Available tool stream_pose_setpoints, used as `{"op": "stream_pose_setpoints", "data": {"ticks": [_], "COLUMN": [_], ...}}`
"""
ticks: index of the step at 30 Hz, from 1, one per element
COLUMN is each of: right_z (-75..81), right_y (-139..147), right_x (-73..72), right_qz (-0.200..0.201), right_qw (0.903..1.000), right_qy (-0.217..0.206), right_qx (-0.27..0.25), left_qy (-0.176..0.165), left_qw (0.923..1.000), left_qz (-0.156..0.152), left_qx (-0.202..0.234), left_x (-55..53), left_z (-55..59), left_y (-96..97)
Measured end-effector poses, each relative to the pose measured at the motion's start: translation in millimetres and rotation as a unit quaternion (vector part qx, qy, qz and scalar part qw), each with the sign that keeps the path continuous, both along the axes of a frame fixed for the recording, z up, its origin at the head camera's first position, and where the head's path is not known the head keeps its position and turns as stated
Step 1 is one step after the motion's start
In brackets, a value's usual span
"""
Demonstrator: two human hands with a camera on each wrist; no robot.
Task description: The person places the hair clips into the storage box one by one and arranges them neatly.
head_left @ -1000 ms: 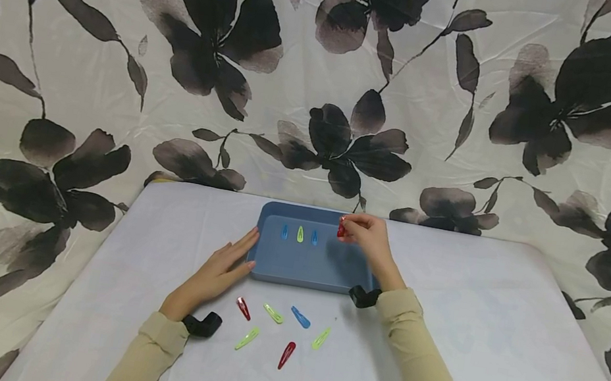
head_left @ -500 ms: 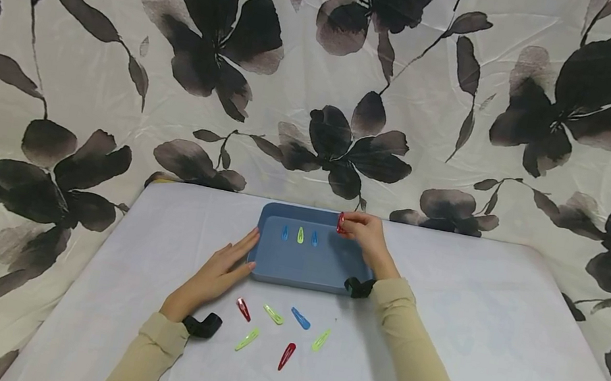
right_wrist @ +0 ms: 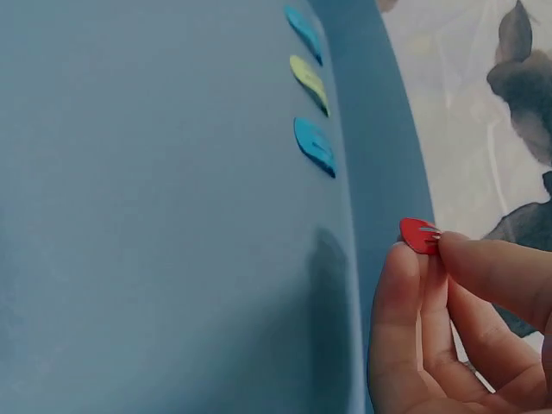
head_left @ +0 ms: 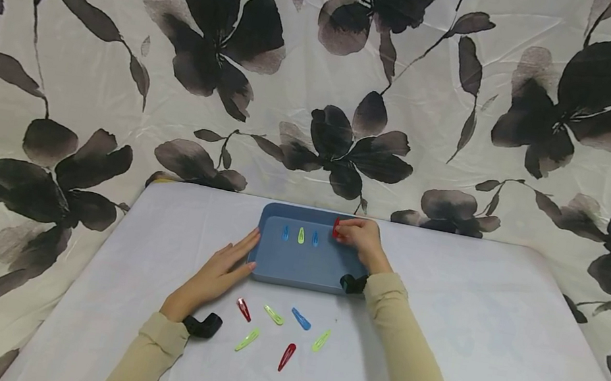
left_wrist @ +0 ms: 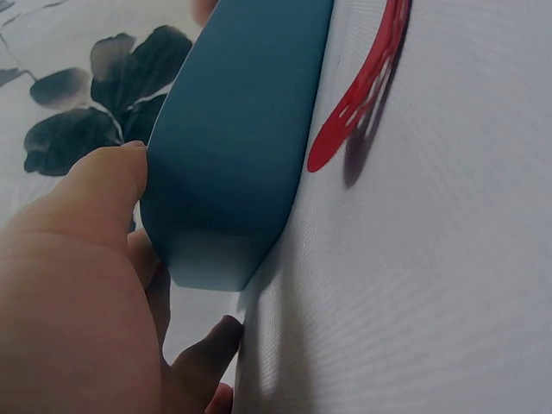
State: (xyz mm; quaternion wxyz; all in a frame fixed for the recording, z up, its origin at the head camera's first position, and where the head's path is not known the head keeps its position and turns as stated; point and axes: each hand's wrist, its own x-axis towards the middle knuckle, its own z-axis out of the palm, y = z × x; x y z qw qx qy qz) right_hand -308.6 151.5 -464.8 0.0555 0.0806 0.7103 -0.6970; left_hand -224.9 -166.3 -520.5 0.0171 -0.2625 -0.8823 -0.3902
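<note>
Between thumb and fingers, my right hand (head_left: pixel 362 239) pinches a red snap hair clip (right_wrist: pixel 420 235) over the far right part of the blue tray (head_left: pixel 310 271). A row on the tray floor holds a blue clip (right_wrist: pixel 304 33), a yellow-green clip (right_wrist: pixel 310 84) and another blue clip (right_wrist: pixel 315 147). At the tray's left side rests my left hand (head_left: pixel 217 273), fingers straight along the edge; the left wrist view has its thumb at the rim. A red hair clip (left_wrist: pixel 358 95) lies on the table close to the tray.
On the white table (head_left: pixel 99 318) in front of the tray lie several loose clips, among them a blue clip (head_left: pixel 300 319), a yellow-green clip (head_left: pixel 247 339) and a dark red clip (head_left: pixel 286 357). A floral cloth (head_left: pixel 265 144) hangs behind the table's far edge.
My right hand, with the red hair clip, has shifted slightly left over the tray and a little lower. The left hand and the other clips have stayed put.
</note>
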Motion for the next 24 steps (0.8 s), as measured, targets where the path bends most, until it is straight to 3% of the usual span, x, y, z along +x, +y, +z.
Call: {"op": "stream_pose_setpoints", "data": {"ticks": [11,24], "right_z": [-4.0,-3.0], "right_y": [1.8,-3.5], "right_x": [-4.3,-2.3], "right_qz": [0.009,0.023], "right_qw": [0.9975,0.9910], "right_qy": [-0.068,-0.063], "right_qx": [0.014,0.116], "left_qy": [-0.005,-0.008], "left_qw": [1.0000,1.0000], "left_qz": [0.003,0.001], "left_qx": [-0.001,-0.002], "left_x": [0.3,0.7], "left_z": [-0.1,2.2], "left_y": [-0.3,0.2]}}
